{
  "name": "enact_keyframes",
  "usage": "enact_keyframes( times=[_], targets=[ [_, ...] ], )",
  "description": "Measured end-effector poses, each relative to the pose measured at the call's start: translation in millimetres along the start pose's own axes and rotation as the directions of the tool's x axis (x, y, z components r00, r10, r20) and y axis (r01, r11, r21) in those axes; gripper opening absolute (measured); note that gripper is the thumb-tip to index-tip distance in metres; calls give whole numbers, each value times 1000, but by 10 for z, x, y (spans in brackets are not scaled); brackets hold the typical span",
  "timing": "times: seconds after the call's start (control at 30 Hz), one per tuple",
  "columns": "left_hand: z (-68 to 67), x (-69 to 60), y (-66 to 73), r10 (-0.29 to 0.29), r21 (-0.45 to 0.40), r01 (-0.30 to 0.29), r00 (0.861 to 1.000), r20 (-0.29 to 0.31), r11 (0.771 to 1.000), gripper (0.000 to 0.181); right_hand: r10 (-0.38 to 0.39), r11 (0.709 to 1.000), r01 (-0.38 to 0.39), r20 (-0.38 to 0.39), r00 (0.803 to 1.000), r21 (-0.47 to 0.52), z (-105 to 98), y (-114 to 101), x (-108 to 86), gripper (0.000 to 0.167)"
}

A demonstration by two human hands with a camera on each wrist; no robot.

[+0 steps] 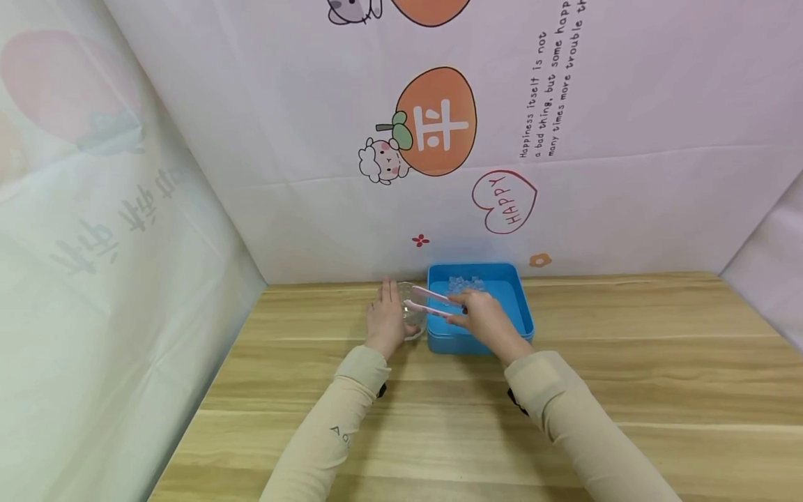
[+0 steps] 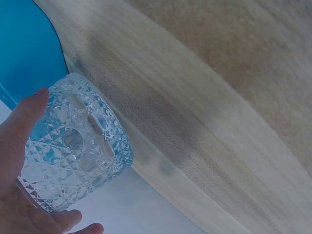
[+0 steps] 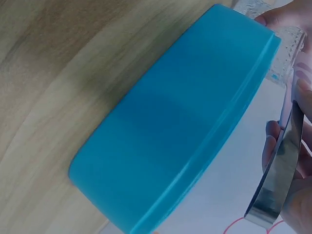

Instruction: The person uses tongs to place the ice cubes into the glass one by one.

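Note:
My left hand (image 1: pixel 385 324) holds a clear cut-glass cup (image 2: pixel 78 141) standing on the table, thumb on one side and fingers on the other. To the right of the cup is a blue rectangular box (image 1: pixel 464 344), with a small heap of clear bluish pieces (image 1: pixel 465 284) at its back. My right hand (image 1: pixel 488 322) grips a pair of tongs (image 3: pixel 279 180) with a shiny metal bend and pale pink arms. Above the cup's mouth the tong tips stand apart. Whether anything lies between them, I cannot tell. Faint blue shows through the cup's patterned wall in the left wrist view.
The wood-grain table (image 1: pixel 627 376) meets a white printed cloth (image 1: pixel 314 209) right behind the cup and box. Another white cloth (image 1: pixel 125 314) hangs along the left side. The box's left wall stands close beside the cup.

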State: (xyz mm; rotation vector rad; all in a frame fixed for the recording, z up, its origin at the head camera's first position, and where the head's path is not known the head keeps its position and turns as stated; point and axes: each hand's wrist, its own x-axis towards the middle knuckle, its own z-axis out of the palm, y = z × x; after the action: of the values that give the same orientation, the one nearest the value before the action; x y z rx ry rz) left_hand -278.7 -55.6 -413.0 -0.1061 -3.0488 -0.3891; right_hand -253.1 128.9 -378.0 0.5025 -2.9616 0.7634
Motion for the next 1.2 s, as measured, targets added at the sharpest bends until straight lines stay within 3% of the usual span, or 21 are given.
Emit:
enact_keyframes(
  times=[0.33, 0.53, 0.63, 0.87, 1.2],
  targets=[
    [4, 6, -7, -3, 25, 3, 1000, 12, 1000, 110, 15, 1000, -15, -137, 990, -3, 59, 102, -24, 49],
    [11, 16, -11, -11, 28, 11, 1000, 18, 1000, 110, -2, 1000, -3, -268, 963, -19, 81, 205, -31, 48],
    [6, 18, -8, -13, 21, 12, 1000, 20, 1000, 111, 16, 999, -28, -299, 954, -36, 87, 249, -29, 47],
    [7, 20, 3, -14, 22, 14, 1000, 15, 1000, 111, 70, 993, -94, -286, 956, -72, 120, 327, -41, 46],
    [1, 2, 0, 6, 24, -5, 1000, -11, 1000, 110, 141, 980, -165, -196, 970, -109, 159, 385, -32, 43]
  ],
)
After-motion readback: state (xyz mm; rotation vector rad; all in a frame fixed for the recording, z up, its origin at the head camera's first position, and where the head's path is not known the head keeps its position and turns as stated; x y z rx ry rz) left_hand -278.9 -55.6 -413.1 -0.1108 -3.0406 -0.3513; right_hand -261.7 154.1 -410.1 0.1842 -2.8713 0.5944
